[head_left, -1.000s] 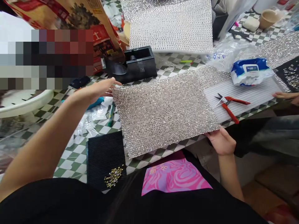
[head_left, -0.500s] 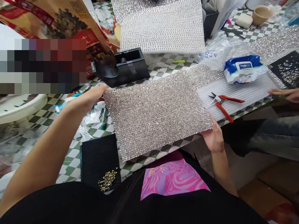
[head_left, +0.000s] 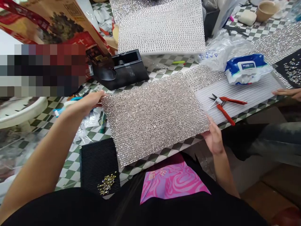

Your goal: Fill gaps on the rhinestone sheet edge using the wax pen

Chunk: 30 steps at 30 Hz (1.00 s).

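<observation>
All in black and pink

Black short-sleeved T-shirt (head_left: 58,210) filling the bottom of the view, plain and matt across the chest and shoulders. On its front, a large print (head_left: 172,183) of swirling hot-pink and lilac bands, a slanted block from this angle, edged by a darker magenta area along the top and carrying small lettering near its upper left, too foreshortened to read. Over the shirt, left of the print, a fall of long dark hair (head_left: 128,196). Left forearm (head_left: 39,157) and right forearm (head_left: 227,172) uncovered, slim, no cuffs in sight. Left hand (head_left: 87,103) and right hand (head_left: 213,138) gloveless.
</observation>
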{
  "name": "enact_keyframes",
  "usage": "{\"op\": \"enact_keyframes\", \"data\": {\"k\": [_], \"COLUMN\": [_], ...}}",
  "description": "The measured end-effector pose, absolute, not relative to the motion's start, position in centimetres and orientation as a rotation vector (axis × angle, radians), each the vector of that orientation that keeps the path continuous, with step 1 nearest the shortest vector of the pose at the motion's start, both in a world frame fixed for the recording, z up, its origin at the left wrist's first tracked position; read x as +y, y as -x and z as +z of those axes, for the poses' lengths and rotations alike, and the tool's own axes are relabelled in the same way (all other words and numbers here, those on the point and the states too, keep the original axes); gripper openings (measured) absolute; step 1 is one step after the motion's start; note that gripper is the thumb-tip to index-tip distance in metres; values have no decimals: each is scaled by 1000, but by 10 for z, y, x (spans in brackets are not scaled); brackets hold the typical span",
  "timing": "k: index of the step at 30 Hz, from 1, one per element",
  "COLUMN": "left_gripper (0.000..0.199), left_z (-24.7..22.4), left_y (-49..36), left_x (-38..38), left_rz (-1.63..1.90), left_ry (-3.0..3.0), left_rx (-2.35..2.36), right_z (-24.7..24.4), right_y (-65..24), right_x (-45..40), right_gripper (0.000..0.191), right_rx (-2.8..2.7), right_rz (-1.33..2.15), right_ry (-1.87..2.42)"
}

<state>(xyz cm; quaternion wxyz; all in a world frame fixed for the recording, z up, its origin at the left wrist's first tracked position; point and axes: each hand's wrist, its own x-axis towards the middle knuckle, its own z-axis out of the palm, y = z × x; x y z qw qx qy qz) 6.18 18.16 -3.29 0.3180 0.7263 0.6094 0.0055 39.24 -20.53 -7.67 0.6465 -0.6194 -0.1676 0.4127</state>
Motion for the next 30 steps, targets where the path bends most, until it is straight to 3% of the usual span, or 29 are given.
{"op": "enact_keyframes", "data": {"k": [6, 13, 21, 30], "left_gripper": [37, 35, 35, 65], "left_z": [-17, 8, 6, 2], "left_y": [-57, -46, -43, -6], "left_x": [175, 150, 101, 70], "left_rz": [52, 246, 314, 292], "left_ry": [-1646, -1714, -1997, -2073], "left_rx": [1531, 1467, 1319, 1221], "right_z": [-72, -44, -35, -13], "right_y": [-416, -427, -434, -423], "right_x": [-223, -220, -169, -94], "right_gripper": [58, 40, 51, 30], "right_rx": [-473, -586, -904, -1350], "right_rz": [834, 337, 295, 358], "right_ry": [1625, 1887, 1952, 1807]}}
